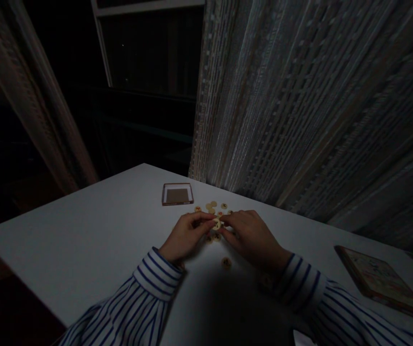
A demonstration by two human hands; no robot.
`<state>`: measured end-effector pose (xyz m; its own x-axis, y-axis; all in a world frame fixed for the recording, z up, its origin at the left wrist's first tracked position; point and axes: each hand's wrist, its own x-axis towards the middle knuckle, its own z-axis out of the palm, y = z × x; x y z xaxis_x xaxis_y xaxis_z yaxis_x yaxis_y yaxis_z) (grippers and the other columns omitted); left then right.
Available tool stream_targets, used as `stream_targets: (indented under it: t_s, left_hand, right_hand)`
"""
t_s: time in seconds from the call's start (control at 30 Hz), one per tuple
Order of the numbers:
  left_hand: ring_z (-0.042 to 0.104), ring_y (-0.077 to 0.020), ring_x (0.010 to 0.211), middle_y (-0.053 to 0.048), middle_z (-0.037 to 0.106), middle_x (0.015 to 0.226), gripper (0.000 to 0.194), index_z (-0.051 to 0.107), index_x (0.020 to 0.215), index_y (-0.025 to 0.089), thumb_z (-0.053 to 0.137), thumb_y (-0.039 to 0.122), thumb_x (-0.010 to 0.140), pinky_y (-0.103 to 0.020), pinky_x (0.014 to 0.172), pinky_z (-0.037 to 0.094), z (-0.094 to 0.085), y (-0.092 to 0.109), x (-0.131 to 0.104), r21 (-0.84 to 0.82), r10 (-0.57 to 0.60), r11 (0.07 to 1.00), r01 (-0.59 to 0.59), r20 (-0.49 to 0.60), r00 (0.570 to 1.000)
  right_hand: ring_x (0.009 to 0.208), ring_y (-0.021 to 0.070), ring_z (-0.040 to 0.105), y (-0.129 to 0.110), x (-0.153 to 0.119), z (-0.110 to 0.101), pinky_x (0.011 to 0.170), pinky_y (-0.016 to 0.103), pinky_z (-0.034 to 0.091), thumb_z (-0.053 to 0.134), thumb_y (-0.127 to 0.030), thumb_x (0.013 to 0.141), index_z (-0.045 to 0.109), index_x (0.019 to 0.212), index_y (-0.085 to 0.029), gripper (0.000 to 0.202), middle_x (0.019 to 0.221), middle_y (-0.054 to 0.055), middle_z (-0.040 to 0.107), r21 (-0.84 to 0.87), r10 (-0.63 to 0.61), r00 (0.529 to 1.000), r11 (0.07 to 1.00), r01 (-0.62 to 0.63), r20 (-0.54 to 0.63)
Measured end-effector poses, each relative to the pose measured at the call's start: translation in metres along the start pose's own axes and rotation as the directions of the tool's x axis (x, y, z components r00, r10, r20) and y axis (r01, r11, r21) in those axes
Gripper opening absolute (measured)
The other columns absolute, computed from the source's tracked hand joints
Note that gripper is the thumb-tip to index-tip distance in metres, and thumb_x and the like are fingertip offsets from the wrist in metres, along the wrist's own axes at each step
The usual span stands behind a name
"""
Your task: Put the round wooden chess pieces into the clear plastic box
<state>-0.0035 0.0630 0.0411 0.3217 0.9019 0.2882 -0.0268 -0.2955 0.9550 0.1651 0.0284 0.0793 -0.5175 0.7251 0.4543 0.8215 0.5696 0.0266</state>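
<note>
Between the fingertips of both hands is a round, pale xiangqi piece (217, 224) with a dark character facing me. My left hand (188, 233) pinches it from the left, thumb and fingers closed. From the right, my right hand (251, 235) grips the same piece, its fingers bent over it. Several more xiangqi pieces lie loosely around and beyond my fingers, some with red or dark characters, some plain side up. One separate piece (226, 263) rests nearer to me on the white table (119, 240). My fingers partly hide the pieces beneath them.
A shallow open box (178, 194) sits toward the table's far edge, left of the pieces. At the right lies a flat box with a patterned top (382, 278). A phone-like object (303, 338) shows at the bottom edge. Curtains (281, 96) hang behind the table.
</note>
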Motion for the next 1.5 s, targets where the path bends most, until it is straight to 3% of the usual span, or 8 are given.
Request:
stream_targets:
  t_s: [0.13, 0.3, 0.43, 0.7, 0.87, 1.27, 1.5]
  left_hand:
    - [0.059, -0.0147, 0.073, -0.005, 0.069, 0.083, 0.024, 0.068, 0.091, 0.015, 0.059, 0.030, 0.075, -0.028, 0.071, 0.047, 0.000, -0.001, 0.000, 0.002, 0.004, 1.000, -0.004, 0.042, 0.999]
    - [0.057, -0.0142, 0.068, -0.003, 0.065, 0.068, 0.030, 0.066, 0.100, 0.015, 0.052, 0.034, 0.081, -0.029, 0.070, 0.046, -0.002, 0.002, -0.002, 0.040, 0.011, 0.999, -0.013, 0.063, 0.998]
    - [0.058, -0.0134, 0.066, -0.003, 0.065, 0.071, 0.033, 0.062, 0.105, 0.014, 0.056, 0.033, 0.079, -0.028, 0.069, 0.047, -0.002, 0.004, -0.005, -0.051, -0.021, 0.998, 0.025, 0.080, 0.997]
    - [0.058, -0.0121, 0.062, -0.002, 0.063, 0.064, 0.031, 0.062, 0.091, 0.012, 0.064, 0.037, 0.072, -0.025, 0.063, 0.046, 0.001, 0.006, -0.008, -0.251, -0.046, 0.965, 0.076, 0.123, 0.991]
    - [0.058, -0.0102, 0.062, -0.004, 0.068, 0.077, 0.027, 0.065, 0.088, 0.013, 0.068, 0.033, 0.069, -0.024, 0.064, 0.047, 0.000, 0.007, -0.010, -0.300, -0.038, 0.950, 0.091, 0.180, 0.983]
    - [0.057, -0.0115, 0.059, -0.005, 0.070, 0.075, 0.025, 0.070, 0.087, 0.015, 0.068, 0.031, 0.067, -0.027, 0.063, 0.048, 0.005, 0.004, -0.011, -0.144, -0.072, 0.984, 0.104, 0.215, 0.974]
    - [0.063, -0.0177, 0.078, -0.007, 0.071, 0.084, 0.025, 0.071, 0.089, 0.017, 0.068, 0.026, 0.066, -0.031, 0.076, 0.049, 0.009, 0.010, -0.016, -0.107, -0.056, 0.991, 0.087, 0.261, 0.964]
  right_hand:
    - [0.081, 0.0189, 0.058, -0.002, -0.004, -0.001, 0.075, 0.033, 0.034, 0.053, -0.024, 0.083, 0.059, 0.103, -0.016, 0.022, 0.088, 0.007, 0.067, -0.012, -0.037, 0.998, 0.999, 0.036, -0.054]
    - [0.077, 0.0180, 0.058, -0.003, -0.007, -0.002, 0.074, 0.033, 0.033, 0.050, -0.023, 0.085, 0.058, 0.106, -0.016, 0.024, 0.083, 0.006, 0.067, -0.043, -0.081, 0.990, 0.996, 0.077, -0.115]
    - [0.076, 0.0174, 0.058, -0.005, -0.008, -0.004, 0.074, 0.033, 0.033, 0.050, -0.025, 0.085, 0.059, 0.100, -0.015, 0.020, 0.082, 0.006, 0.067, -0.029, -0.071, 0.987, 0.997, 0.068, -0.141]
    - [0.075, 0.0154, 0.058, -0.012, -0.015, -0.009, 0.074, 0.031, 0.032, 0.050, -0.029, 0.085, 0.059, 0.094, -0.016, 0.018, 0.079, 0.004, 0.067, 0.044, -0.018, 0.980, 0.999, 0.027, -0.200]
    - [0.073, 0.0146, 0.058, -0.017, -0.021, -0.015, 0.075, 0.031, 0.032, 0.050, -0.029, 0.085, 0.060, 0.091, -0.017, 0.017, 0.077, 0.003, 0.067, 0.091, 0.005, 0.974, 0.996, 0.016, -0.227]
    - [0.074, 0.0145, 0.057, -0.017, -0.035, -0.016, 0.075, 0.031, 0.033, 0.056, -0.032, 0.080, 0.060, 0.084, -0.019, 0.014, 0.074, 0.001, 0.065, 0.139, 0.078, 0.973, 0.989, -0.048, -0.216]
    - [0.075, 0.0143, 0.057, -0.015, -0.046, -0.019, 0.077, 0.031, 0.031, 0.057, -0.032, 0.081, 0.058, 0.089, -0.020, 0.015, 0.078, 0.000, 0.065, 0.160, 0.064, 0.977, 0.987, -0.031, -0.203]
